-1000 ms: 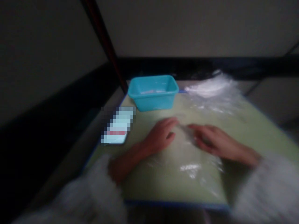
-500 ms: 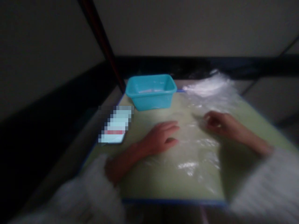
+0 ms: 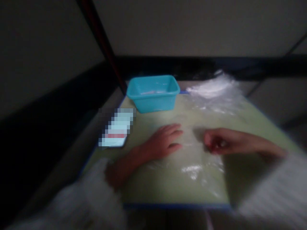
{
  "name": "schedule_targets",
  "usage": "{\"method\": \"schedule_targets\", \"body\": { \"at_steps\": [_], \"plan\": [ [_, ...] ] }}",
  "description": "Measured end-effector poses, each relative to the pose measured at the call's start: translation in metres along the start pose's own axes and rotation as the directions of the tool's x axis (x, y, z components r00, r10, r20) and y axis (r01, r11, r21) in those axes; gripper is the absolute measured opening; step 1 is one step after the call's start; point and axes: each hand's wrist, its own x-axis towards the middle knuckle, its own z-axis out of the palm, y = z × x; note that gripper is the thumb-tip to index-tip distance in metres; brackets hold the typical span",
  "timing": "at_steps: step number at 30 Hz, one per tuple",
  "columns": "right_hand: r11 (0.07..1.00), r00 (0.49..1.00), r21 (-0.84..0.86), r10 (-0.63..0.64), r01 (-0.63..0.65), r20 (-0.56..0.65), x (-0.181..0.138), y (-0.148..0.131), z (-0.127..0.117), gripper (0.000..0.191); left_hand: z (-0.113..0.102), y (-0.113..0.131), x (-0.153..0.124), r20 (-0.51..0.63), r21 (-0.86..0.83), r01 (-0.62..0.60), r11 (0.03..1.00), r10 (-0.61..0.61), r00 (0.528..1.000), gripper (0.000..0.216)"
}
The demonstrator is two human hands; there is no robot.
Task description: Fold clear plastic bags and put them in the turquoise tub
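Note:
A clear plastic sheet or bag (image 3: 192, 166) lies flat on the pale green table top (image 3: 148, 127). My left hand (image 3: 165, 142) rests flat on its left part, fingers stretched out. My right hand (image 3: 216, 142) hovers just right of it with the fingers curled in, pinching something small and pale; the picture is too blurred to name it. White fuzzy sleeves cover both forearms.
A turquoise plastic tub (image 3: 153, 92) stands at the back of the table. A heap of clear plastic bags (image 3: 213, 89) lies at the back right. A phone (image 3: 116, 127) lies at the left edge. A dark pole (image 3: 103, 44) rises behind the tub.
My right hand went out to the back right toward the heap of bags, then came back to the middle with its fingers closed. My left hand has stayed flat on the sheet.

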Motion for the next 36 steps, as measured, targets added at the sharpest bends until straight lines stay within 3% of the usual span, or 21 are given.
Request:
{"method": "schedule_targets", "body": {
  "at_steps": [5, 11, 14, 15, 18, 21, 27, 31, 36],
  "plan": [
    [0.999, 0.994, 0.018, -0.05, 0.048, 0.102, -0.005, -0.005, 0.002, 0.024, 0.001, -0.001, 0.0, -0.005, 0.022, -0.002, 1.0, 0.002, 1.0, 0.047],
    [0.994, 0.998, -0.09, 0.061, -0.06, 0.014, -0.02, 0.013, -0.012, 0.026, 0.001, -0.002, 0.0, 0.004, 0.057, -0.032, 0.998, 0.032, 0.999, 0.048],
    [0.985, 0.986, -0.174, -0.021, -0.009, -0.167, -0.012, 0.019, -0.014, 0.022, 0.001, -0.003, -0.001, 0.011, 0.072, -0.054, 0.996, 0.053, 0.999, 0.048],
    [0.978, 0.972, -0.208, -0.064, 0.015, -0.228, -0.007, 0.019, -0.012, 0.021, 0.001, -0.002, -0.001, 0.015, 0.073, -0.059, 0.996, 0.058, 0.998, 0.048],
    [0.907, 0.866, -0.415, -0.261, 0.069, -0.427, 0.01, 0.013, -0.003, 0.026, 0.0, 0.002, 0.0, 0.039, 0.073, -0.079, 0.994, 0.076, 0.996, 0.048],
    [0.787, 0.784, -0.61, -0.434, 0.09, -0.445, 0.025, 0.016, 0.005, 0.037, -0.002, 0.007, 0.002, 0.064, 0.081, -0.088, 0.993, 0.083, 0.994, 0.049],
    [0.612, 0.831, -0.788, -0.402, -0.067, -0.384, 0.048, 0.058, 0.001, 0.056, -0.003, 0.001, 0.003, 0.032, 0.111, -0.053, 0.992, 0.049, 0.998, 0.05],
    [0.594, 0.848, -0.791, -0.336, -0.145, -0.409, 0.05, 0.066, -0.002, 0.058, 0.0, -0.007, 0.002, -0.003, 0.115, -0.05, 0.992, 0.051, 0.999, 0.049],
    [0.621, 0.837, -0.763, -0.312, -0.178, -0.449, 0.048, 0.052, 0.001, 0.058, 0.0, -0.007, 0.001, -0.007, 0.089, -0.054, 0.995, 0.055, 0.998, 0.049]
  ]
}}
